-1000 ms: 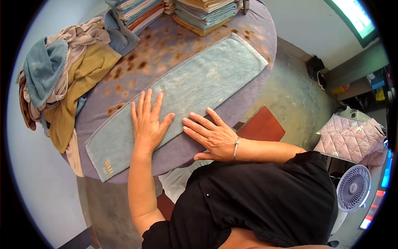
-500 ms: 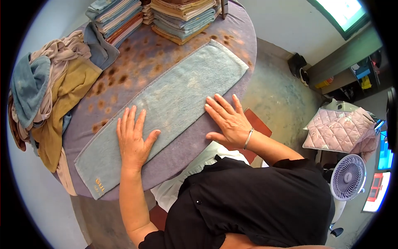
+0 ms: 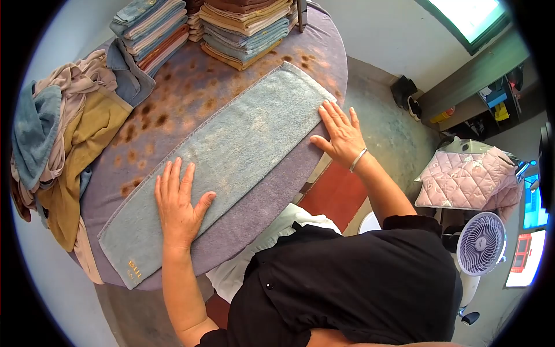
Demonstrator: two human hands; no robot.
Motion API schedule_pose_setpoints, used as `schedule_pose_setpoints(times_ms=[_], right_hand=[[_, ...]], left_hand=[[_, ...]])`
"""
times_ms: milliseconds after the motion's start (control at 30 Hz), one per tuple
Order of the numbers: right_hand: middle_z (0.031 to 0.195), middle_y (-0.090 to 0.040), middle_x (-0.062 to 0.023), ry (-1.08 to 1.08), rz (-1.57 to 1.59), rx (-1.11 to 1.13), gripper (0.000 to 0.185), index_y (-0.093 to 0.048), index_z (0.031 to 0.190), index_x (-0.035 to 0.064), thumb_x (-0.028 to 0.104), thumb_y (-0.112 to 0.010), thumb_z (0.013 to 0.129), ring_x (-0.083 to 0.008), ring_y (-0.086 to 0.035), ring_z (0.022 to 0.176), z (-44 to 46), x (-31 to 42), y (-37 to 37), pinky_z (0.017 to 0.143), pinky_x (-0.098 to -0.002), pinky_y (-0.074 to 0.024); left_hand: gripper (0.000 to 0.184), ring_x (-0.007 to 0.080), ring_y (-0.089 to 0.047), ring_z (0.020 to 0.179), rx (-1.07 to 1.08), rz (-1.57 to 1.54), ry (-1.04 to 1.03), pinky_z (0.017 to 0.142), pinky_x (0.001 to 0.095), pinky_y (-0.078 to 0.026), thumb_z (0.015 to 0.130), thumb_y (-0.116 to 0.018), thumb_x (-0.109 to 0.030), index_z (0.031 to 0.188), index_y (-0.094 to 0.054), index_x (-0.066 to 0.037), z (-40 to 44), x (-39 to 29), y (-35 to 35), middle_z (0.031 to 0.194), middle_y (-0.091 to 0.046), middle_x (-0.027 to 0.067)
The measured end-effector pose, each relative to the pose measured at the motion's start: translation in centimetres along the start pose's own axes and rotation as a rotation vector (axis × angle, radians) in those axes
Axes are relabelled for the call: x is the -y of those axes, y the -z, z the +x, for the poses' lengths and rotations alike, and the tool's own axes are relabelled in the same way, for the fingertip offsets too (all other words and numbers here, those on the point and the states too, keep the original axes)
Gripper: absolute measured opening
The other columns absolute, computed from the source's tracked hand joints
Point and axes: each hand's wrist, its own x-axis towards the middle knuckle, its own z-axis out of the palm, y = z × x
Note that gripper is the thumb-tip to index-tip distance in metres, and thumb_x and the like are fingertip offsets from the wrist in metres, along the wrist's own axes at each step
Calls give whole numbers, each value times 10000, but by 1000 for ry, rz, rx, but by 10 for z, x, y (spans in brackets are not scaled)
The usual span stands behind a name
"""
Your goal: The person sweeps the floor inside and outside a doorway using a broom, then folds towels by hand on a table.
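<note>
A light blue towel (image 3: 231,144), folded into a long strip, lies diagonally on a round table with a purple cover (image 3: 254,214). Yellow lettering shows at its lower left end. My left hand (image 3: 180,208) rests flat on the left part of the towel, fingers spread. Near the towel's far right end, my right hand (image 3: 342,136) has its fingers apart, with the fingertips at the towel's edge and the thumb over the purple cover. Neither hand holds anything.
Rumpled towels (image 3: 87,139) are heaped at the table's left. Folded towels stand in a blue and white stack (image 3: 150,32) and a brown and blue stack (image 3: 245,34) at the back. A fan (image 3: 481,243) and a pink quilted cover (image 3: 465,179) are at the right.
My right hand has moved along the towel from its middle to its far right end. My left hand stays flat on the left part. The view has shifted, so the table sits further left.
</note>
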Motion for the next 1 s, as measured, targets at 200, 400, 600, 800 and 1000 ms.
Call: schedule_pose_setpoints(times_ms=[200, 400, 600, 800, 1000], right_hand=[[1408, -238, -132, -27, 14, -3, 732, -300, 1327, 29, 566, -364, 834, -233, -163, 1326, 4, -7, -4, 1062, -470, -55], [1410, -227, -141, -14, 38, -19, 759, -305, 1325, 40, 595, -380, 813, -269, -151, 1325, 1, 9, 8, 1049, -501, -75], [1379, -291, -124, 516, 330, 70, 718, -402, 1260, 53, 544, -519, 749, -272, -208, 1306, -33, 107, 31, 1033, -533, -83], [1400, -265, -99, 637, 422, 156, 749, -358, 1291, 37, 552, -493, 764, -233, -181, 1321, -51, 136, 23, 1045, -528, -48], [1396, -269, -111, 495, 328, 151, 753, -331, 1303, 25, 553, -469, 784, -234, -187, 1318, -49, 112, 29, 1047, -521, -32]], left_hand=[[722, 281, -291, 1257, -5, 3, -20, 1042, 453, -170, 741, -480, -620, 1216, -479, -77, 0, -1, 1, 1319, -382, 126], [744, 279, -287, 1260, -12, 2, -21, 1042, 455, -166, 719, -502, -628, 1220, -474, -78, 0, -1, 1, 1324, -374, 127], [752, 281, -283, 1262, -6, 0, -23, 1041, 457, -166, 709, -517, -627, 1224, -470, -81, 0, -1, 0, 1326, -368, 128], [788, 290, -265, 1270, -65, 17, -49, 1038, 472, -161, 673, -529, -651, 1226, -467, -93, 0, -3, 5, 1350, -327, 134], [847, 287, -235, 1285, -22, -4, -63, 1044, 483, -134, 622, -528, -696, 1227, -465, -107, -1, -6, 4, 1359, -311, 135]])
